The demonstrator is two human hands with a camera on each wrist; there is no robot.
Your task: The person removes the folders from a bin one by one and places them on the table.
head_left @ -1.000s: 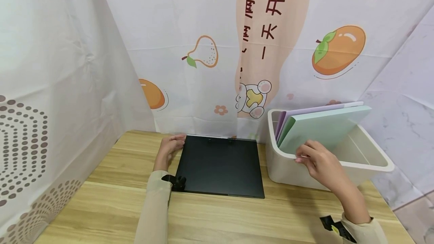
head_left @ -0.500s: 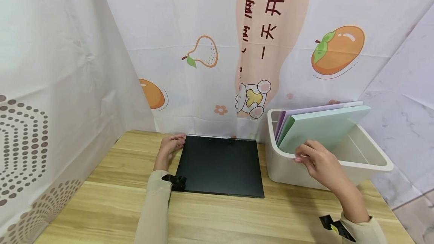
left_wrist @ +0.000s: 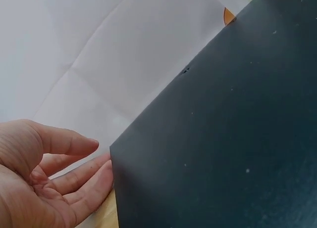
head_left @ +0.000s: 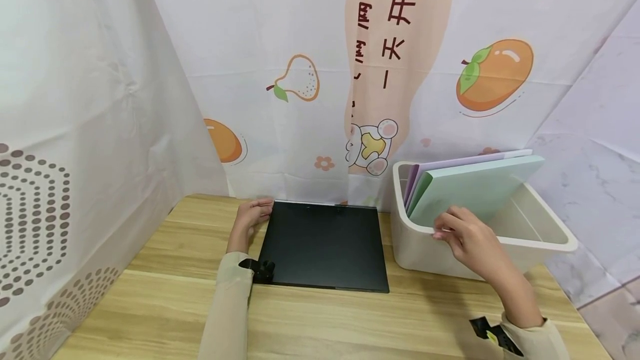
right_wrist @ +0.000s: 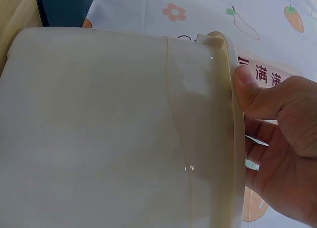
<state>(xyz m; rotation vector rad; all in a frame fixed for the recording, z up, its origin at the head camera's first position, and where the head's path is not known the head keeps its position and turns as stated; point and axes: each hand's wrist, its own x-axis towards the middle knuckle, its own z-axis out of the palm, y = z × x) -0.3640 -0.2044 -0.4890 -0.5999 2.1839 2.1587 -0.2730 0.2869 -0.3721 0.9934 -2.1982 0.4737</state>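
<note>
A flat black folder (head_left: 325, 249) lies on the wooden table, its far edge close to the back curtain. My left hand (head_left: 251, 216) is at the folder's far left corner. In the left wrist view, the fingers (left_wrist: 94, 181) are extended and their tips touch the folder's side edge, with the thumb held apart. At the right stands a white storage bin (head_left: 435, 255). My right hand (head_left: 472, 240) grips its near rim; in the right wrist view the thumb (right_wrist: 250, 84) presses the outer side of the rim and the other fingers reach over it.
A mint green folder (head_left: 480, 188) and a purple folder (head_left: 462, 161) lean inside the bin at its left side. A printed white curtain (head_left: 280, 143) hangs right behind the table. Bare wood (head_left: 320, 326) shows in front of the black folder.
The head view has shifted very slightly. Both hands, the black folder and the bin keep their places.
</note>
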